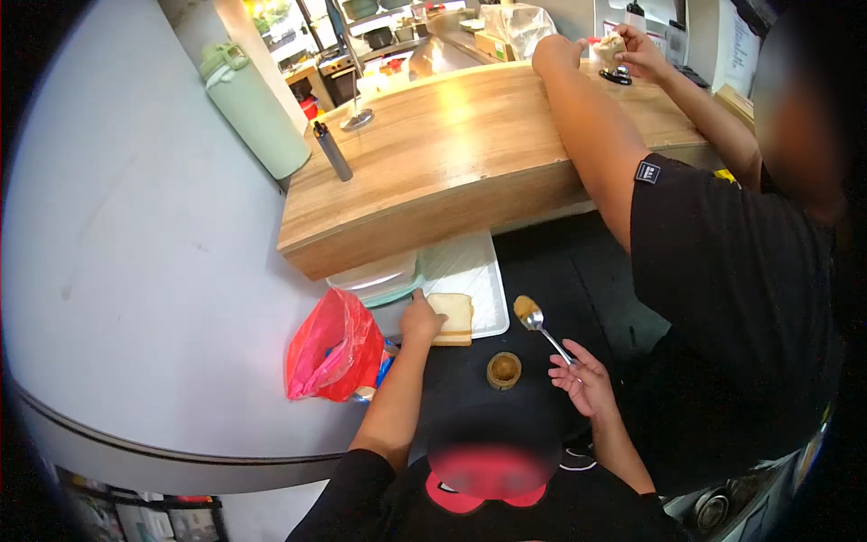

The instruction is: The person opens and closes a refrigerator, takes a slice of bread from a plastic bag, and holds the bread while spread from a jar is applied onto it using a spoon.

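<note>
Head view: the bread (454,313) lay at lower centre of the frame, over the lower edge of a white tray (498,303).
Bread handling: judged light, soft and easily dented; best held by its crust edges.
Left hand (421,321): rested at the bread's left edge, thumb over it; whether the fingers pinched it could not be told.
Right hand (584,375): fingers were closed on the handle end of a spoon (554,341).
Spoon handling: looked stiff and slick, its bowl weighted by a brown spread (525,309); low on the handle seemed a steady hold.
Jar (503,370): stood open just below the bread and spoon.
Crowding: a red bag (348,361) flanked the left forearm; a wooden counter (424,194) overhung the tray's upper end.
Upper right: another person's arm (591,126) reached across the counter.
</note>
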